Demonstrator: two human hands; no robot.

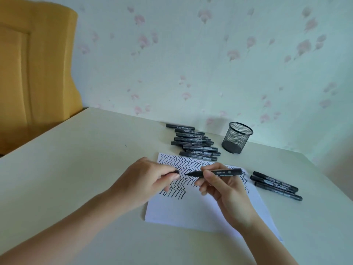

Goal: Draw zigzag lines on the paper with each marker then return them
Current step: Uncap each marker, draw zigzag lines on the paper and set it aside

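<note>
A white paper (pixel 193 209) lies on the table, its upper part filled with black zigzag lines. Above it my right hand (pixel 223 190) grips a black marker (pixel 225 172), uncapped, with its tip pointing left. My left hand (pixel 145 180) pinches the marker's black cap (pixel 176 171) between thumb and fingers, a short gap from the tip. Several black markers (pixel 194 143) lie in a pile behind the paper. Three more markers (pixel 276 185) lie to the right of the paper.
A black mesh pen cup (pixel 237 137) stands upright behind the paper, near the floral wall. The cream table (pixel 76 169) runs left to an edge, beyond which an orange door panel (pixel 34 64) stands.
</note>
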